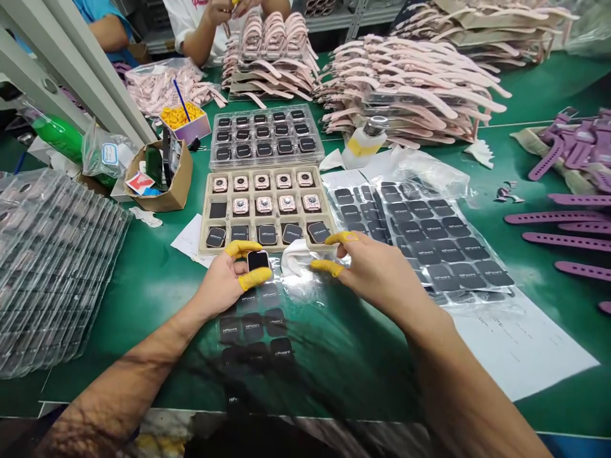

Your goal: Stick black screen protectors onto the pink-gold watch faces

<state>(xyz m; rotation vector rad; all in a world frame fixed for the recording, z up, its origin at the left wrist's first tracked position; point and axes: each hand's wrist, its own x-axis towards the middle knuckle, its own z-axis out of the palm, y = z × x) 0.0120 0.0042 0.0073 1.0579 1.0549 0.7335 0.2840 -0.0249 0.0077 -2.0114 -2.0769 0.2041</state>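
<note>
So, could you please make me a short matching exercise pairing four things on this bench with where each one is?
Things:
1. Dark-screened watch body
2. Crumpled white piece
3. Purple straps
4. Open cardboard box

Places:
A. In the gap between the person's two hands
B. Left of the beige tray
C. Held in the left hand
D. Along the right edge of the view

Right pairs: 1-C, 2-A, 3-D, 4-B

Watches (264, 204) in tray (205, 226) (box (183, 178) left)
</note>
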